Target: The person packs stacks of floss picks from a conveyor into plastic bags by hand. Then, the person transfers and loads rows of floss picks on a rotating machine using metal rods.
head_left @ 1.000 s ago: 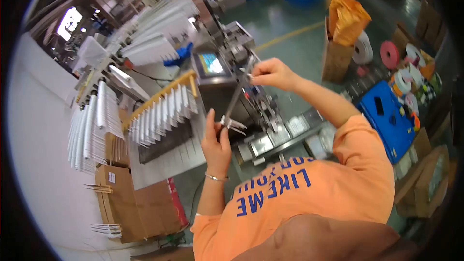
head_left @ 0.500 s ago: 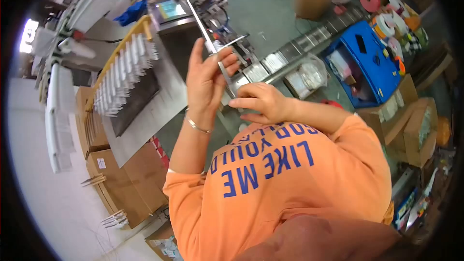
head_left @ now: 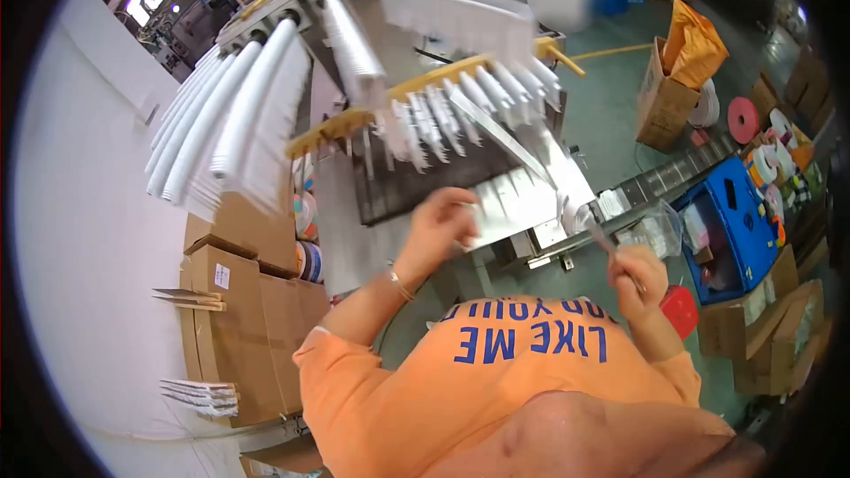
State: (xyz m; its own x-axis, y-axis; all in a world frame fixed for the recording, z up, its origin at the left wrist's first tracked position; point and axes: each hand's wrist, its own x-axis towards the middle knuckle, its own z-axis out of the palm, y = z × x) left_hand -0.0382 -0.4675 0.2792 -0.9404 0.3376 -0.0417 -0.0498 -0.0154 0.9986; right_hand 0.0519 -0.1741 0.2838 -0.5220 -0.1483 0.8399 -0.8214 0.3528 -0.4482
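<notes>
My left hand (head_left: 443, 226), a bracelet at its wrist, hovers before the metal table (head_left: 518, 208), slightly blurred. Its fingers are half curled and apart, and I see nothing in them. On the right, my right hand (head_left: 639, 281) is closed around a thin stick-like piece (head_left: 605, 239), which points up and left toward the machine's edge; its exact kind is unclear. Beyond my left hand, a yellow rack (head_left: 332, 131) carries a row of white ribbed pieces (head_left: 429, 128). A long pale strip (head_left: 500, 135) slants across the table there.
Long white rolls (head_left: 257, 93) stick out from a frame at the upper left. Cardboard boxes (head_left: 239, 327) stack up on the left. A segmented conveyor (head_left: 660, 181) runs to the right, past a blue crate (head_left: 722, 230) and a red container (head_left: 680, 312).
The view has swung left, bringing the rack and white rolls to the middle. My hands, close together before around a long thin bar, are now wide apart.
</notes>
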